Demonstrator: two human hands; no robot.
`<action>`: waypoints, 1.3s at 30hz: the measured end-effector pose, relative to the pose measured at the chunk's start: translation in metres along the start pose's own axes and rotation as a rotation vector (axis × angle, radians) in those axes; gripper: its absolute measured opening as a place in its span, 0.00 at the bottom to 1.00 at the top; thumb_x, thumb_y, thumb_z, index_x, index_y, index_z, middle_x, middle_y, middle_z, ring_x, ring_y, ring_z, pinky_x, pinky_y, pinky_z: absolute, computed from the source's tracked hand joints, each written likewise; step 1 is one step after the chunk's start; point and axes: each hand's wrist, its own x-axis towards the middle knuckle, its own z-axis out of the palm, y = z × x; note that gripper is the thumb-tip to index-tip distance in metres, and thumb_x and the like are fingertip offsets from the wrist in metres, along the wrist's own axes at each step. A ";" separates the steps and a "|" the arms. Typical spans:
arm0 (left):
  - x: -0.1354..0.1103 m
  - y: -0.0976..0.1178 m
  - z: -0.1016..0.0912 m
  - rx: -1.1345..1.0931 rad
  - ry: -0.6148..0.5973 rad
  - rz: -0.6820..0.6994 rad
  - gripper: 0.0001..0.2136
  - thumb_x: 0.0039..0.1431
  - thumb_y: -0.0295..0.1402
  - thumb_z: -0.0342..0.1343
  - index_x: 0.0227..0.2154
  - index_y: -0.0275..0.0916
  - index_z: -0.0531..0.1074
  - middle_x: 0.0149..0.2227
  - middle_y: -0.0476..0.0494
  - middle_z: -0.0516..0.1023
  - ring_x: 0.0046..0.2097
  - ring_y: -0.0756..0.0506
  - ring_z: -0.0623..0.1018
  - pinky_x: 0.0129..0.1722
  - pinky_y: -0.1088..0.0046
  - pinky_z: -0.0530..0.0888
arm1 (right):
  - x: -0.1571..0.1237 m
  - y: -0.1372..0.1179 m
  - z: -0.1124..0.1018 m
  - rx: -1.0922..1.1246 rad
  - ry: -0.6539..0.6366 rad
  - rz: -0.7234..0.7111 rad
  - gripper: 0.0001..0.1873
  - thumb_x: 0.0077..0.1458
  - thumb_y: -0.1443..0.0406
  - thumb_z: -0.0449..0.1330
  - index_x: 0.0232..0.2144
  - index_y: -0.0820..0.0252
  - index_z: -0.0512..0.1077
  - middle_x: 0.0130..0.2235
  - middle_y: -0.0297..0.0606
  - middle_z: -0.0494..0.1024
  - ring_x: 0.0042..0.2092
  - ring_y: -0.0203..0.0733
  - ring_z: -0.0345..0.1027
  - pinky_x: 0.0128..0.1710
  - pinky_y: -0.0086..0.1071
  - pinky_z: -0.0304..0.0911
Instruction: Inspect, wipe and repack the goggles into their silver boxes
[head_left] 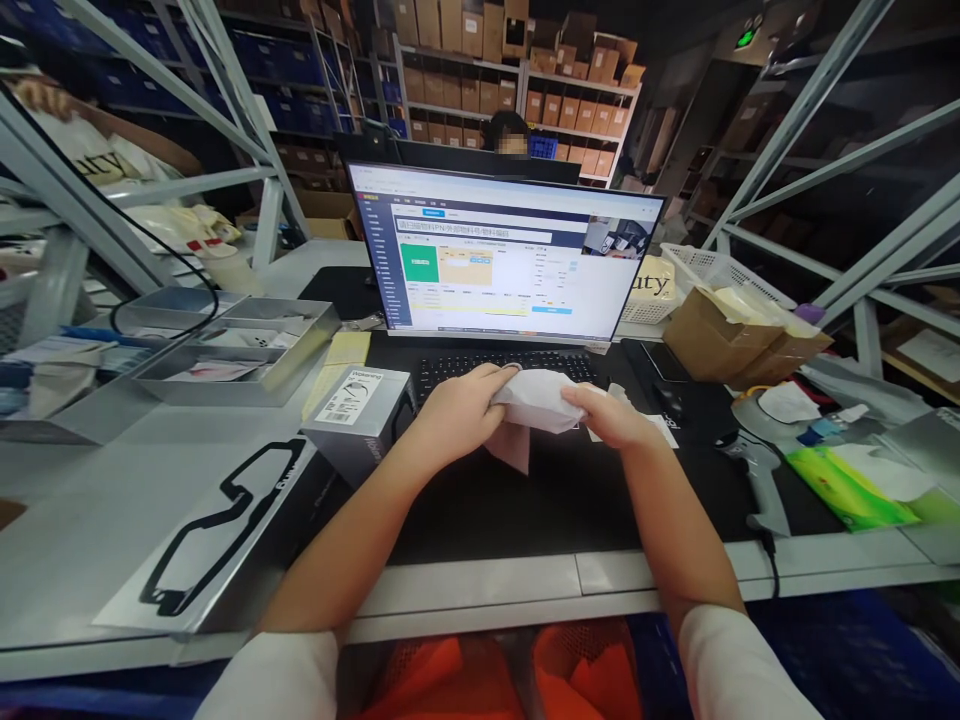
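Observation:
Between my two hands is a white paper-wrapped packet [541,398], held above the black desk mat in front of the keyboard [442,368]. My left hand [472,402] grips its left end, thumb on top. A loose flap of the wrapping hangs below that hand. My right hand [609,412] pinches the packet's right end. What the wrapping contains is hidden. Left of my left hand stands a grey box [360,420] with a barcode label. A white and black box [225,530] with a black outline drawing lies nearer the front edge.
A monitor [502,260] stands behind the keyboard. On the right are a barcode scanner [761,485], a mouse [666,402], a green packet [847,485] and a cardboard box [739,335]. Grey trays [244,365] sit at left. Other people are beyond the desk.

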 end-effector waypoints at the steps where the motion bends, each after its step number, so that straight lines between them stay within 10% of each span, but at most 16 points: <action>1: 0.001 -0.001 0.001 -0.036 0.009 0.012 0.26 0.58 0.27 0.49 0.60 0.41 0.68 0.60 0.43 0.73 0.57 0.38 0.75 0.59 0.60 0.71 | 0.001 0.003 -0.003 0.032 0.004 0.013 0.23 0.49 0.47 0.64 0.29 0.62 0.76 0.31 0.36 0.78 0.32 0.39 0.67 0.36 0.34 0.63; 11: 0.005 -0.010 0.000 -0.319 -0.162 0.113 0.32 0.53 0.27 0.55 0.64 0.40 0.64 0.62 0.40 0.68 0.62 0.39 0.70 0.64 0.63 0.66 | 0.004 0.012 -0.019 0.206 0.007 0.142 0.23 0.44 0.48 0.68 0.31 0.62 0.78 0.33 0.39 0.82 0.38 0.44 0.75 0.38 0.34 0.67; 18: 0.009 -0.006 0.014 -0.277 0.019 0.083 0.30 0.56 0.21 0.47 0.63 0.41 0.65 0.62 0.40 0.69 0.61 0.41 0.71 0.64 0.62 0.66 | 0.003 0.006 -0.030 0.237 0.185 0.091 0.21 0.46 0.50 0.68 0.34 0.60 0.80 0.38 0.39 0.82 0.40 0.44 0.74 0.41 0.34 0.67; 27: 0.005 -0.007 0.000 -0.839 -0.020 0.054 0.21 0.61 0.31 0.57 0.57 0.43 0.72 0.62 0.37 0.67 0.31 0.54 0.74 0.31 0.76 0.77 | -0.002 -0.006 -0.028 0.326 0.275 0.078 0.17 0.46 0.54 0.68 0.35 0.60 0.79 0.35 0.36 0.81 0.36 0.40 0.72 0.35 0.31 0.67; 39: 0.011 -0.004 0.017 -1.327 0.277 -0.080 0.20 0.50 0.25 0.63 0.47 0.41 0.78 0.45 0.43 0.80 0.21 0.60 0.66 0.22 0.81 0.67 | 0.004 -0.003 -0.015 0.348 0.277 0.082 0.14 0.44 0.56 0.67 0.29 0.61 0.76 0.30 0.36 0.78 0.31 0.39 0.70 0.30 0.31 0.68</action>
